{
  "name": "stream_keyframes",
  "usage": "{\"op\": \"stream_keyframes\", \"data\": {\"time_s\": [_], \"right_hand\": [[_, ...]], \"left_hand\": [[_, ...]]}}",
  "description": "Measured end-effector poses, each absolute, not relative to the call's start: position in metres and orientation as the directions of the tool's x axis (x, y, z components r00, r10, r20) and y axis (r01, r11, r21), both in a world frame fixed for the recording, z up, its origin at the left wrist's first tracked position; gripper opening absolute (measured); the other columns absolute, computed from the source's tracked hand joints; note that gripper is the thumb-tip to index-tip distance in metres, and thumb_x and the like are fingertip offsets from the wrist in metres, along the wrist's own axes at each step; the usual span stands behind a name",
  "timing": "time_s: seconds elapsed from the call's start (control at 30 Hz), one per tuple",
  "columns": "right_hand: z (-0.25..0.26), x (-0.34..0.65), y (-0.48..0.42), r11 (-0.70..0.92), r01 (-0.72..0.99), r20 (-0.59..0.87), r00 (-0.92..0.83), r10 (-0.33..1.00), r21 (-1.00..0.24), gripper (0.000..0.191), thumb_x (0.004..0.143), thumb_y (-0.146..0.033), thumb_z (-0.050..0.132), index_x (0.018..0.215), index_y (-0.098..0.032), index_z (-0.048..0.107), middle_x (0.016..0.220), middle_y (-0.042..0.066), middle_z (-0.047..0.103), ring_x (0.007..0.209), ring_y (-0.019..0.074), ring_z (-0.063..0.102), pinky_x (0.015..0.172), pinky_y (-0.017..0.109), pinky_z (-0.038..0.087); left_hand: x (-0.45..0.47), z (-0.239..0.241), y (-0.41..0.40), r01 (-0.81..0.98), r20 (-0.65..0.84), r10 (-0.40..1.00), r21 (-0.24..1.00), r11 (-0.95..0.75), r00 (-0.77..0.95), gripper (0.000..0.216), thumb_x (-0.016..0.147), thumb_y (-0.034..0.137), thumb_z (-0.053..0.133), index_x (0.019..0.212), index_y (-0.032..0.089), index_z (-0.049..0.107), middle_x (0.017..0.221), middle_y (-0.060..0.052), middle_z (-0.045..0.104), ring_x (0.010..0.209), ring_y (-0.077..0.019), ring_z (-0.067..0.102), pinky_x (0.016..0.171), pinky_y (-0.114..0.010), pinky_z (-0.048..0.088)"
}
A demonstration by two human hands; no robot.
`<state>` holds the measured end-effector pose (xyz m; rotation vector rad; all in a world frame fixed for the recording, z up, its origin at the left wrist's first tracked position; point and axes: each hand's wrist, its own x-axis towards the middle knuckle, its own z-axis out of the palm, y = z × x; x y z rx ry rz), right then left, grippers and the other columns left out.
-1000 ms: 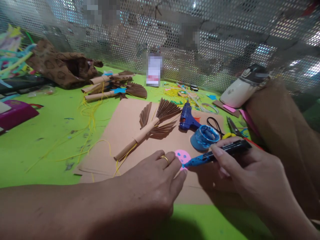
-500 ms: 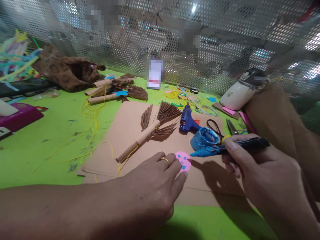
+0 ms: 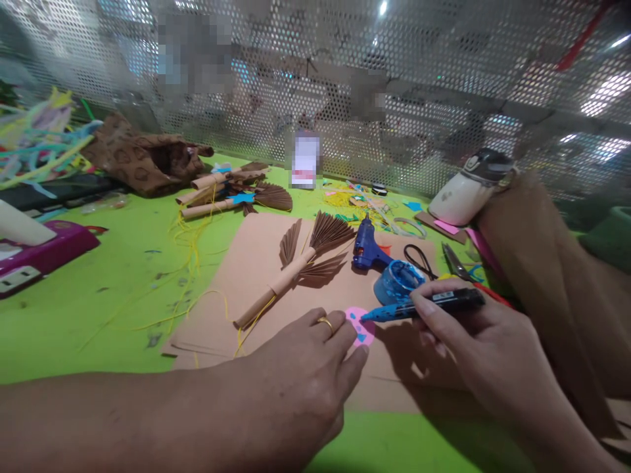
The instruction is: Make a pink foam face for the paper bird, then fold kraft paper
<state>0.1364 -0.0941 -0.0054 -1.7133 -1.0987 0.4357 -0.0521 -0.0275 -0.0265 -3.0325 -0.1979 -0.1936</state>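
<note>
My left hand [image 3: 315, 368], a gold ring on one finger, holds a small pink paper circle [image 3: 367, 334] down on the brown paper sheets [image 3: 231, 263]; its fingers hide the circle's left edge. Blue marks dot the circle. In a pinch, my right hand [image 3: 473, 348] grips a black marker pen [image 3: 448, 302] whose front end is coated in blue paint. The pen's tip is at the circle's upper right. Just behind the pen stands an open paint jar [image 3: 394, 282] smeared with blue. A rolled paper stick with pleated brown fans [image 3: 290, 269] lies beyond my left hand.
A blue glue gun [image 3: 367, 243] lies behind the jar, with scissors [image 3: 456, 259] to its right. More fan pieces [image 3: 236, 194], a patterned brown bag [image 3: 142, 154] and a purple power strip [image 3: 54, 246] are on the left. A white bottle [image 3: 463, 190] leans at the right.
My right hand has moved the marker left, bringing its tip from beside the pink circle onto it. My left hand stays on the circle. The whole view has shifted slightly.
</note>
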Motion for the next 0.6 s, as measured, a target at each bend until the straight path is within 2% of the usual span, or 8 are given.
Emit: {"op": "stream_keyframes", "data": {"time_s": [0.17, 0.43, 0.6], "right_hand": [[-0.0056, 0.1358, -0.0949, -0.108, 0.466, 0.171, 0.517, 0.839, -0.878, 0.022, 0.075, -0.042, 0.063, 0.077, -0.020, 0.061, 0.046, -0.004, 0.053, 0.036, 0.0109, 0.048, 0.032, 0.020, 0.037], [-0.0089, 0.1410, -0.0943, -0.108, 0.599, 0.246, 0.477, 0.844, -0.793, 0.021, 0.077, -0.040, 0.060, 0.076, -0.019, 0.062, 0.049, -0.003, 0.054, 0.044, 0.0125, 0.051, 0.036, 0.021, 0.037], [-0.0097, 0.1414, -0.0941, -0.129, 0.586, 0.224, 0.492, 0.841, -0.800, 0.023, 0.076, -0.042, 0.059, 0.078, -0.020, 0.062, 0.049, -0.003, 0.054, 0.043, 0.0123, 0.049, 0.039, 0.022, 0.038]], "left_hand": [[-0.0520, -0.0247, -0.0268, 0.126, 0.109, 0.115, -0.099, -0.987, 0.987, 0.047, 0.086, 0.024, 0.042, 0.127, 0.003, 0.048, 0.117, -0.023, 0.055, 0.109, -0.0336, 0.049, 0.090, -0.049, 0.043], [-0.0503, -0.0237, -0.0274, 0.145, 0.100, 0.137, -0.081, -0.986, 0.986, 0.046, 0.085, 0.023, 0.043, 0.126, 0.004, 0.049, 0.113, -0.021, 0.057, 0.107, -0.0328, 0.050, 0.089, -0.049, 0.044], [-0.0510, -0.0250, -0.0271, 0.133, 0.110, 0.122, -0.101, -0.986, 0.986, 0.048, 0.086, 0.025, 0.042, 0.128, 0.003, 0.047, 0.118, -0.022, 0.055, 0.110, -0.0336, 0.048, 0.091, -0.049, 0.043]]}}
